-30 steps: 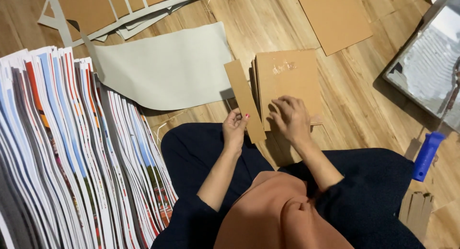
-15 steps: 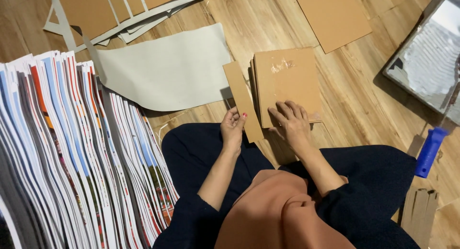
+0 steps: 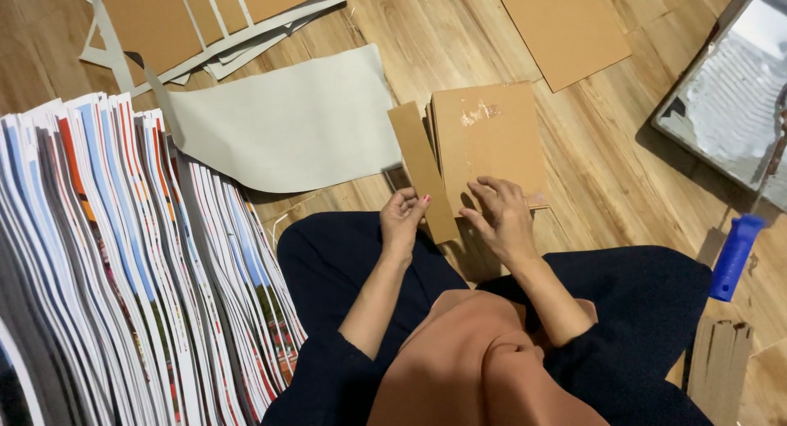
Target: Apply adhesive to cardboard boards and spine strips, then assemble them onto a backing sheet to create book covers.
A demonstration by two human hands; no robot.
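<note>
While the person sits on the floor with dark-clothed legs tucked up, both hands are busy on a small stack of brown cardboard panels (image 3: 492, 143) lying on the wood just in front of the knees. The left hand (image 3: 402, 221) pinches the lower edge of a narrow cardboard strip (image 3: 424, 172) that leans against the stack's left side, fingers curled shut on it. The right hand (image 3: 502, 217) lies spread and fairly flat on the top panel near its bottom edge, pressing rather than gripping.

That board looks stiff, light and dry, so I'd guess it slides easily sheet over sheet and bends or creases if grabbed at a corner; holding along an edge seems the safe way. There's a pale scuffed or glue-ish patch near the top of the panel.

The surface is a wooden plank floor (image 3: 623, 139). A big grey sheet (image 3: 287, 123) curls just left of the stack, fanned colour prints (image 3: 123, 254) fill the left side, another cardboard square (image 3: 566, 28) lies well apart up top, and a metal tray (image 3: 730, 106) and blue handle (image 3: 734, 258) sit on the right.
</note>
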